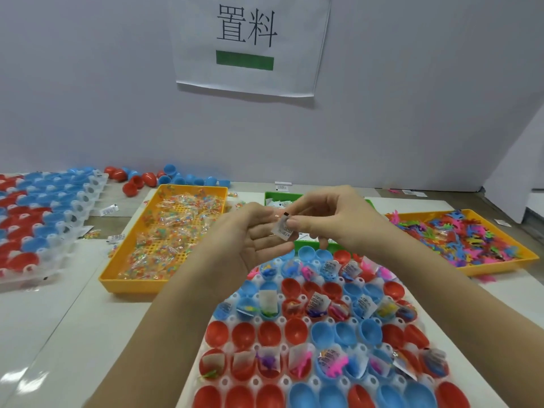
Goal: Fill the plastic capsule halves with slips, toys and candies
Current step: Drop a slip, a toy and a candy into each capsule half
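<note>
Pale grey wall [88, 98] behind, white paper sign [250, 81] with black characters and a green bar hung high. Below, white surface [73, 319]. Nearest, clear plastic holder tray [232, 319] packed with red and blue plastic capsule halves [244, 334], some rows carrying slips and toys, others bare. At left, second clear tray [88, 195] of halves. Left of centre, yellow plastic tray [132, 282] of wrapped candies [170, 231]; at right, matching yellow tray [494, 267] of bright plastic toys [471, 237]; between them, green tray [309, 247], mostly hidden behind both hands. Left hand [259, 240] palm up, fingers loosely extended. Right hand [323, 222] pinching small white printed paper slip [282, 229] between thumb and forefinger, just above the left palm, over the holder tray's far edge.
</note>
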A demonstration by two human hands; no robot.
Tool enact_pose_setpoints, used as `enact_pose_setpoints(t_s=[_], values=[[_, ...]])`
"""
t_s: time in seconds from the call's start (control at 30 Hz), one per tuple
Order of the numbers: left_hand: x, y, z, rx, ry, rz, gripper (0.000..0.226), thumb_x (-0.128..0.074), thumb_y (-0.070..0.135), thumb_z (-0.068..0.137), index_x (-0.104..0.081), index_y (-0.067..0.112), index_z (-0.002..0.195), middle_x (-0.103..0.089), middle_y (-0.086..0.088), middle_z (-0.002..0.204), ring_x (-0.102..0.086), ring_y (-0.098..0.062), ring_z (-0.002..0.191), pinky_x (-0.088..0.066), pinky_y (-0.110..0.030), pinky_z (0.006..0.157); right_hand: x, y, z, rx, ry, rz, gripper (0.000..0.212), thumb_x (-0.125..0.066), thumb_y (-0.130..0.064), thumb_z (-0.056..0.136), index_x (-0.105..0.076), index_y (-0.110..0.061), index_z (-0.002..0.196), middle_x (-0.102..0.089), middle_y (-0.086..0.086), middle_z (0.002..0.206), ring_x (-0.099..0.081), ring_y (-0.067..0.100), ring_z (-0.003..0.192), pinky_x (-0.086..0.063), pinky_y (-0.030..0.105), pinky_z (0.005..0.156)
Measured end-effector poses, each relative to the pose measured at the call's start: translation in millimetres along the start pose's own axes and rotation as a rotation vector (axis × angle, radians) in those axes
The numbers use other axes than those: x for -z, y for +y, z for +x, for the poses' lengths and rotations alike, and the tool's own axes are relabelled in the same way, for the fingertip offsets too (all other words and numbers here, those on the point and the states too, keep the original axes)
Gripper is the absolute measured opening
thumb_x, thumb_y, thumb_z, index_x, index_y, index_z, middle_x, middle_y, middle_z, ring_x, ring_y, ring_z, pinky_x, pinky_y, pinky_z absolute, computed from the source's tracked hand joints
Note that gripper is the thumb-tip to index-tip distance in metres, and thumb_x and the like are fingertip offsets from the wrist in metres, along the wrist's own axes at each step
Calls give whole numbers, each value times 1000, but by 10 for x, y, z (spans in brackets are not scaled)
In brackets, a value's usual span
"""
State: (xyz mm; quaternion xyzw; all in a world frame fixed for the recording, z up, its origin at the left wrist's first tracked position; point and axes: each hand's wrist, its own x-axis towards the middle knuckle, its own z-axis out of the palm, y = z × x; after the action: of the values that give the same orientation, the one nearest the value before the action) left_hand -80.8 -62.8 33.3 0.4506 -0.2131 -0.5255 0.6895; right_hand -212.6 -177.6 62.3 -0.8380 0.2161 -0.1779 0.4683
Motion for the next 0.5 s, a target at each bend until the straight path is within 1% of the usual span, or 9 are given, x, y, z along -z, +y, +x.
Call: enact_pose_setpoints(t_s=[0.03, 0.1, 0.17, 0.27, 0.33, 0.37, 0.43, 0.5], values=[[-3, 1, -8, -8, -6, 56, 18, -59, 8, 91, -73, -1, 83, -75, -19, 85, -75, -25, 75, -59, -25, 59, 3, -8, 4, 9, 7, -31, 11, -74, -19, 82, -71, -23, 91, -74, -6, 76, -65, 2, 62, -49, 18, 49], [-6, -4, -26, -38, -27, 184, 10, -71, 10, 80, -79, 6, 76, -76, -18, 89, -75, -24, 81, -58, -21, 61, 15, -17, 19, 8, 30, -55, 18, -77, -24, 78, -68, -28, 93, -73, -4, 74, -64, 4, 61, -50, 19, 49], [-3, -8, -51, -64, -37, 253, 7, -74, 12, 70, -80, 11, 74, -76, -16, 89, -75, -23, 82, -57, -19, 63, 42, -28, 32, -26, 32, -72, 25, -81, -29, 73, -68, -29, 94, -72, -3, 72, -62, 4, 59, -50, 20, 51], [-5, -27, -61, -90, -48, 298, 9, -72, 11, 71, -80, 14, 73, -76, -13, 83, -74, -20, 78, -57, -19, 64, 81, -24, 44, -93, 6, -78, 26, -83, -31, 68, -71, -25, 90, -70, -5, 70, -60, 6, 61, -51, 22, 53], [-18, -39, -62, -91, -35, 315, 7, -73, 12, 71, -80, 13, 72, -76, -13, 81, -74, -20, 76, -57, -18, 62, 86, -3, 32, -113, 2, -80, 26, -83, -33, 69, -71, -26, 91, -70, -5, 72, -60, 8, 63, -52, 23, 53], [-22, -48, -59, -91, -21, 322, 6, -73, 10, 74, -79, 11, 75, -76, -14, 82, -74, -21, 77, -57, -18, 61, 95, 12, 15, -117, 11, -79, 27, -82, -35, 70, -70, -28, 93, -69, -6, 73, -60, 7, 62, -52, 23, 53], [-18, -71, -35, -86, 16, 323, 8, -68, 2, 83, -75, 5, 83, -75, -17, 84, -74, -22, 77, -57, -18, 60, 174, 59, -42, -125, 60, -68, 30, -78, -42, 72, -68, -31, 98, -68, -6, 75, -59, 4, 59, -52, 22, 51], [-7, -78, -13, -80, 58, 283, 8, -66, -2, 83, -72, 1, 87, -75, -17, 84, -74, -23, 74, -57, -18, 59, 358, 157, -112, -144, 165, -43, 28, -74, -43, 75, -67, -30, 100, -69, -4, 80, -60, 3, 58, -52, 23, 50]])
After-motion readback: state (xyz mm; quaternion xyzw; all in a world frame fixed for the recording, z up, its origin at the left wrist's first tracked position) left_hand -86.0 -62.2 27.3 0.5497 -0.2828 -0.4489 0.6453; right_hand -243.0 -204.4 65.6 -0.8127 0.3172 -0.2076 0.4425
